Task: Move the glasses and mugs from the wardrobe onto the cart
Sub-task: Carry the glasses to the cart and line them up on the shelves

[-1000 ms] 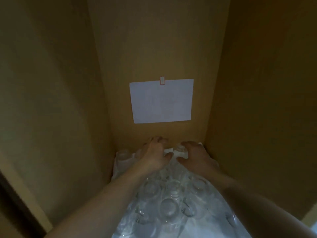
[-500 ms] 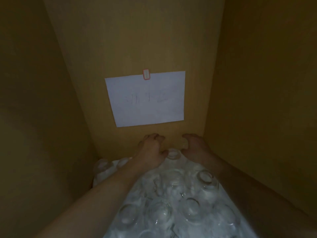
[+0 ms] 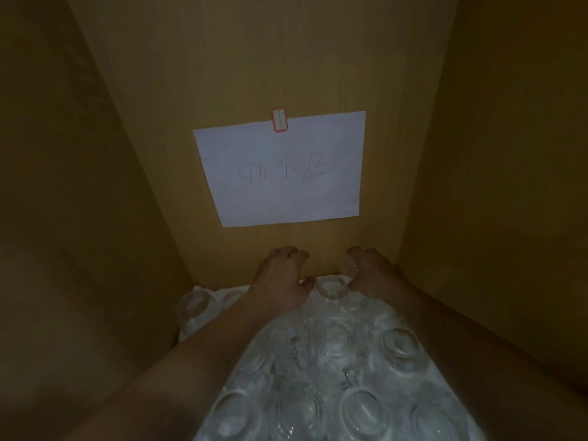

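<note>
Several clear glasses [image 3: 334,342] stand mouth-down in rows on a white liner [image 3: 203,319] on the wardrobe floor. Both my arms reach over them to the back row. My right hand [image 3: 372,270] curls its fingers round a clear glass [image 3: 352,264] near the back wall. My left hand [image 3: 280,275] hangs beside it with fingers curled downward; what lies under the palm is hidden. One glass [image 3: 332,287] stands between the two hands. Further glasses [image 3: 194,305] sit at the back left.
The wardrobe's tan side walls [image 3: 496,186] close in on the left and right. A white paper sheet [image 3: 283,170] with handwriting is taped to the back wall above the hands. The light is dim. No cart is in view.
The view has moved closer and further into the wardrobe. Both hands have shifted from resting on the back-row glasses to sitting a little apart, with one glass showing between them.
</note>
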The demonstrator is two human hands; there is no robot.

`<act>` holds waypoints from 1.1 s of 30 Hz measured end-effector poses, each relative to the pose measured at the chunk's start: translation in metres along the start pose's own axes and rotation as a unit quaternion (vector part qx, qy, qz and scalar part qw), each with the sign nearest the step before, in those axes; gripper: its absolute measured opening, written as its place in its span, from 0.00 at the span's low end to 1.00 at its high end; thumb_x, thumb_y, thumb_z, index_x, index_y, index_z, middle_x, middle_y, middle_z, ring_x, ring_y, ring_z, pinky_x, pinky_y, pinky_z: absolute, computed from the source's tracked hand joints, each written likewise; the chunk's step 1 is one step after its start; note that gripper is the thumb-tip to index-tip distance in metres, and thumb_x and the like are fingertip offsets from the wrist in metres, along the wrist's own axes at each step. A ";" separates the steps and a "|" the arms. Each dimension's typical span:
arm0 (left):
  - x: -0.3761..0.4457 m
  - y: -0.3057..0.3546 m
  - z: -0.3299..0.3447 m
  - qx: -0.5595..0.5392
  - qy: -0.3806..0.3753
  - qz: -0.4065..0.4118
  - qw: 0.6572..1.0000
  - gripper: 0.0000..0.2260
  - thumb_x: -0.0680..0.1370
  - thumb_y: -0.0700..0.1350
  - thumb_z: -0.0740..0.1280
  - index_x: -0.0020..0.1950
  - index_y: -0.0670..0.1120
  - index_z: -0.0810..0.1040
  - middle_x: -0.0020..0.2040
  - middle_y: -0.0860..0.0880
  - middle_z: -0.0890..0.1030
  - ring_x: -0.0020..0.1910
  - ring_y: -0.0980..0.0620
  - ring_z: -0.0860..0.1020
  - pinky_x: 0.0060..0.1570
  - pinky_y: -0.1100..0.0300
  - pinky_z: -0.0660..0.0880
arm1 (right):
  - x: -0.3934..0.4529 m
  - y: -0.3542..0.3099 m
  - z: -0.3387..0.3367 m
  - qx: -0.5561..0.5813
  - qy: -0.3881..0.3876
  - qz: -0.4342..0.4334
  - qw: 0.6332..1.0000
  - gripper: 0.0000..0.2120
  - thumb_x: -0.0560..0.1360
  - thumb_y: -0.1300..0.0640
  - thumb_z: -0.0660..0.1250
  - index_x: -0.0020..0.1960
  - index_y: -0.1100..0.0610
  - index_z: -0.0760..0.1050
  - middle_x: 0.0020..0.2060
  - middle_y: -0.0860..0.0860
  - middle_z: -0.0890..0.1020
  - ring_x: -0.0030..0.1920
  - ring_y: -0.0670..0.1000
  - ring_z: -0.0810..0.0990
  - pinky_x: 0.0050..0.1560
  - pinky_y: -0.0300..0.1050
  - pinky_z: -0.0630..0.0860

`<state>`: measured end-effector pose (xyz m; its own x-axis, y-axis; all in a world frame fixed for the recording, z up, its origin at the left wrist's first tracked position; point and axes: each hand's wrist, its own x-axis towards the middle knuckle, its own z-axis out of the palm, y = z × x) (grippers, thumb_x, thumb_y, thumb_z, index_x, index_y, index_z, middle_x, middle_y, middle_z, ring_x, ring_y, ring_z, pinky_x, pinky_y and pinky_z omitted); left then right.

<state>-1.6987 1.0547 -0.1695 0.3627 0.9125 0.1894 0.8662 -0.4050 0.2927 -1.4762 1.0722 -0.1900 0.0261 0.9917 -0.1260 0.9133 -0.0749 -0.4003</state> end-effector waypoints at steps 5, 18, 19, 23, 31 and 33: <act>-0.001 0.001 -0.003 0.016 -0.002 -0.002 1.000 0.27 0.79 0.57 0.68 0.75 0.49 0.71 0.74 0.46 0.71 0.72 0.43 0.67 0.70 0.51 0.68 | -0.006 -0.002 -0.005 0.021 0.017 -0.007 1.000 0.37 0.66 0.58 0.78 0.73 0.51 0.69 0.62 0.57 0.74 0.59 0.58 0.77 0.56 0.50 0.79; -0.016 0.012 -0.048 0.003 0.039 0.024 0.999 0.30 0.77 0.57 0.68 0.77 0.49 0.69 0.75 0.45 0.69 0.73 0.44 0.65 0.70 0.49 0.68 | -0.070 -0.040 -0.066 0.127 0.237 -0.051 0.962 0.39 0.66 0.56 0.80 0.74 0.50 0.69 0.63 0.56 0.73 0.60 0.56 0.75 0.57 0.44 0.74; -0.020 0.010 -0.051 0.004 0.041 0.024 0.999 0.30 0.77 0.57 0.68 0.77 0.49 0.69 0.76 0.45 0.68 0.74 0.44 0.65 0.71 0.48 0.67 | -0.075 -0.044 -0.067 0.167 0.258 -0.049 0.950 0.40 0.65 0.55 0.81 0.74 0.49 0.68 0.62 0.55 0.72 0.58 0.55 0.75 0.56 0.44 0.74; -0.035 -0.004 -0.063 0.013 0.053 0.007 0.999 0.28 0.78 0.56 0.67 0.76 0.49 0.69 0.76 0.46 0.68 0.74 0.44 0.64 0.71 0.49 0.68 | -0.086 -0.065 -0.064 0.353 0.274 -0.009 0.894 0.43 0.62 0.49 0.82 0.73 0.45 0.69 0.62 0.51 0.71 0.56 0.51 0.75 0.49 0.42 0.74; -0.065 -0.050 -0.074 0.056 0.048 -0.087 0.993 0.24 0.78 0.54 0.66 0.73 0.49 0.72 0.71 0.46 0.72 0.69 0.43 0.69 0.63 0.49 0.73 | -0.094 -0.106 -0.023 0.636 0.156 0.000 0.756 0.35 0.65 0.59 0.80 0.67 0.56 0.67 0.36 0.52 0.79 0.33 0.48 0.79 0.49 0.45 0.82; -0.072 -0.065 -0.077 0.069 0.049 -0.107 0.991 0.23 0.77 0.52 0.67 0.71 0.47 0.74 0.68 0.44 0.75 0.67 0.41 0.71 0.62 0.48 0.74 | -0.093 -0.115 -0.012 0.697 0.106 -0.018 0.709 0.28 0.68 0.63 0.78 0.63 0.61 0.69 0.28 0.52 0.77 0.33 0.51 0.75 0.59 0.54 0.78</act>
<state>-1.8076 1.0109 -0.1297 0.1359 0.9640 0.2287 0.9608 -0.1846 0.2069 -1.5792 0.9898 -0.1212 0.2082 0.9780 -0.0131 -0.3700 0.0663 -0.9267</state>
